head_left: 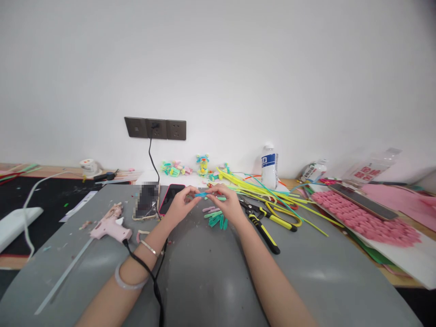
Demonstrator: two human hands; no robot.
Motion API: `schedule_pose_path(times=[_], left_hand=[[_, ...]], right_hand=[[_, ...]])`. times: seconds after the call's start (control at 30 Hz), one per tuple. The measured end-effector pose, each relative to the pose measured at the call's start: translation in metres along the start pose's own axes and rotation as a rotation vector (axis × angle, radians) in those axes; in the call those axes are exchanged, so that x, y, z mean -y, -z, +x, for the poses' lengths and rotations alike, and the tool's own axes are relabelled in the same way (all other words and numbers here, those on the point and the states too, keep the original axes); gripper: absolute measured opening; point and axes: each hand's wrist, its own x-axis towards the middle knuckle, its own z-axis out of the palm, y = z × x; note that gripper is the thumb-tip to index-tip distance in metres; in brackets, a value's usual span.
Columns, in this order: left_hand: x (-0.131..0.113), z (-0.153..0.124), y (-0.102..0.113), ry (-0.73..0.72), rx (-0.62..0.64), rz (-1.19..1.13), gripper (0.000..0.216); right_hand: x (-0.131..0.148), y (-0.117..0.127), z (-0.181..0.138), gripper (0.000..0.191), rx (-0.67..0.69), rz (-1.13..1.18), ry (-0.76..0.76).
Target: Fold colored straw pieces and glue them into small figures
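A grey table (211, 281) stands against a white wall. Just behind the pile of cut green pieces (215, 220), the left hand (180, 206) and right hand (227, 204) meet, fingers pinching a short blue piece (200, 195) from either end, raised clear for close work. Yellow-handled pliers (262, 222) lie right of the pile, a pink glue gun (111, 227) well left.

Bright, even, diffuse light fills the scene — the white wall (238, 68) is washed pale, with dim corners. Soft sheen lies on the grey mat (211, 281); shadows are faint. Wide-lens bending curves the table's edges, and the far right smears — a patch on one phone (147, 200) is pixelated.
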Motion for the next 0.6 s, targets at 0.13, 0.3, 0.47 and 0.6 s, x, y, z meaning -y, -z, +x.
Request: schedule_pose_path(times=[0.13, 0.3, 0.47, 0.6], left_hand=[[0.0008, 0.0002, 0.0000, 0.018, -0.024, 0.002, 0.022], [0.0013, -0.0001, -0.0002, 0.005, -0.022, -0.004, 0.021], [0.0006, -0.0006, -0.0003, 0.001, -0.010, 0.005, 0.020], [0.0005, -0.0007, 0.0000, 0.008, -0.008, 0.023, 0.020]], right_hand=[[-0.0011, -0.0024, -0.0006, 0.023, -0.011, 0.040, -0.058], [-0.0039, -0.0028, -0.0009, 0.015, -0.009, 0.032, -0.069], [-0.0055, -0.0014, -0.0014, 0.012, 0.004, 0.031, -0.080], [-0.0056, -0.0012, -0.0015, 0.015, 0.009, 0.039, -0.094]])
